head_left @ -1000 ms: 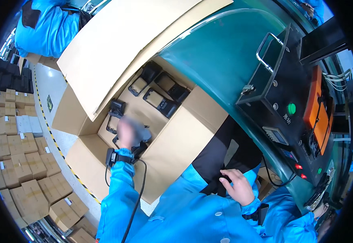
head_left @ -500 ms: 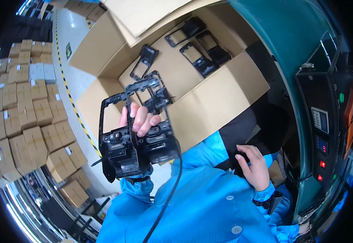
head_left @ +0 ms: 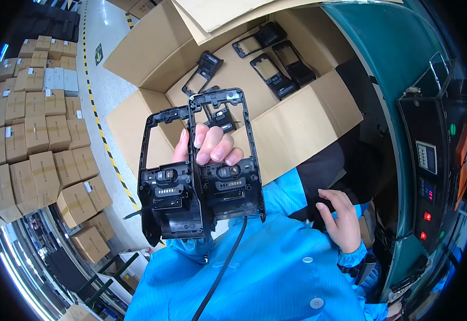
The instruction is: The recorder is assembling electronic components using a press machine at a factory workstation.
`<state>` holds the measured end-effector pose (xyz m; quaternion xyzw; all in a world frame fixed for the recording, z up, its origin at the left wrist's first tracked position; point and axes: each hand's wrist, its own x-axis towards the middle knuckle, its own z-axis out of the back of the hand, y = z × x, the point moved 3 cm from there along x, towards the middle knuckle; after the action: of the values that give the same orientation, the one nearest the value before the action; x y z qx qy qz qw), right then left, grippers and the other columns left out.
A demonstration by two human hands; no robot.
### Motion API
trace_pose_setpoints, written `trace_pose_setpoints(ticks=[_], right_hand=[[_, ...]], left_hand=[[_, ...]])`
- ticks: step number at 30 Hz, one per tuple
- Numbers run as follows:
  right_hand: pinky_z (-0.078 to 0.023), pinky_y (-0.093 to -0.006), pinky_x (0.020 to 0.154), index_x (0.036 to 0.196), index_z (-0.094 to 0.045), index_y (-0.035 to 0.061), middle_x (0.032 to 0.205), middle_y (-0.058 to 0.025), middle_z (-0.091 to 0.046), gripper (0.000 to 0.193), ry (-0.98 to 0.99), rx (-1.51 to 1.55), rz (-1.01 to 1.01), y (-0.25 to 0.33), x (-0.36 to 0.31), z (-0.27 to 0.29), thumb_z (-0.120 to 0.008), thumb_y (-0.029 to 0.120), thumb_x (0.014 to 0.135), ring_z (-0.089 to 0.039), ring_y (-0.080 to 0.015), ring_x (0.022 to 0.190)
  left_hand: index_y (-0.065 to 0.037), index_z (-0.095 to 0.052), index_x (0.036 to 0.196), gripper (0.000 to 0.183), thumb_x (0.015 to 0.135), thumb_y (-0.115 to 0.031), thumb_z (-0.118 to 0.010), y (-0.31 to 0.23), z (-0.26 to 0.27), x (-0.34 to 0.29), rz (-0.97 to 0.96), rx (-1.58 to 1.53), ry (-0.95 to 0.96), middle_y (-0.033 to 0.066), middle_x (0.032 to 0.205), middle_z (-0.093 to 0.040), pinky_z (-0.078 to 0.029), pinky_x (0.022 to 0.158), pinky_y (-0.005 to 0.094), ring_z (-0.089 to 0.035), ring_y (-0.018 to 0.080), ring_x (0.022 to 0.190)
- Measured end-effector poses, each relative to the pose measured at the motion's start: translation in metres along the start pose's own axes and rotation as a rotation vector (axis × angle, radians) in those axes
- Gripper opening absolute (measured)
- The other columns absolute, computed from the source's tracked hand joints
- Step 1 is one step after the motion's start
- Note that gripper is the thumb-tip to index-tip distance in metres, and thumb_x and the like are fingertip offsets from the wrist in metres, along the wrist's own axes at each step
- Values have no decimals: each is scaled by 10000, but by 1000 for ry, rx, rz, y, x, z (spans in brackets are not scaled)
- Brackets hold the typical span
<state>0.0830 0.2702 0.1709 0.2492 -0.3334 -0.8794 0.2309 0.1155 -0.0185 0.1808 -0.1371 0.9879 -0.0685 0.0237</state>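
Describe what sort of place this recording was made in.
Most likely a factory or assembly workshop with storage. The left hand holds two black plastic frames over an open cardboard box of similar parts, stacks of sealed cartons line the floor, and a green machine with a control panel stands alongside.

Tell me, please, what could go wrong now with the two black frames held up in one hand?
The left hand pinches both black plastic frames together with its fingers through their openings; one might slip and fall toward the open cardboard box or the floor. The right hand rests low, apart from them, so it gives no support. The frames touch side by side, so their thin rails could scrape each other.
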Motion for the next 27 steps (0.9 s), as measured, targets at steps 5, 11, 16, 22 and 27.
trace_pose_setpoints(ticks=[5, 11, 16, 22, 27], right_hand=[[-511, -410, 860, 1116, -666, -7, 1085, -198, -668, 265, -13, -13, 29, 2, 2, 3, -673, 138, 894, -634, -370, 979], [-510, -405, 855, 1109, -664, -12, 1075, -196, -669, 258, -23, 26, 38, 6, 2, 4, -676, 125, 890, -637, -368, 969], [-510, -403, 858, 1112, -663, -12, 1073, -196, -669, 258, -21, 21, 45, 6, -2, 3, -674, 118, 889, -637, -368, 975], [-502, -405, 899, 1129, -663, -6, 1092, -194, -670, 265, -19, 44, -14, 2, -5, 4, -664, 116, 894, -628, -364, 1033], [-503, -399, 907, 1122, -668, -2, 1100, -187, -675, 257, -13, 30, -17, 2, -6, 3, -661, 127, 901, -633, -357, 1027]], left_hand=[[-127, -427, 884, 312, 1086, -318, -286, 3, -4, 2, 7, 16, 13, -18, 717, -438, -412, 791, 341, -504, 140, 801], [-125, -432, 892, 307, 1087, -313, -289, 6, -9, 2, 16, 18, 43, -24, 715, -437, -412, 790, 344, -505, 137, 794], [-125, -433, 893, 303, 1087, -311, -292, 8, -15, -2, 7, 50, 52, -28, 711, -435, -412, 788, 344, -503, 134, 784], [-120, -469, 908, 353, 1080, -359, -274, 22, -16, 3, 3, 5, 58, -16, 721, -442, -434, 791, 381, -512, 185, 795], [-120, -468, 902, 354, 1081, -347, -263, 21, -17, -2, -17, 89, 51, 0, 713, -435, -456, 774, 389, -525, 199, 782]])
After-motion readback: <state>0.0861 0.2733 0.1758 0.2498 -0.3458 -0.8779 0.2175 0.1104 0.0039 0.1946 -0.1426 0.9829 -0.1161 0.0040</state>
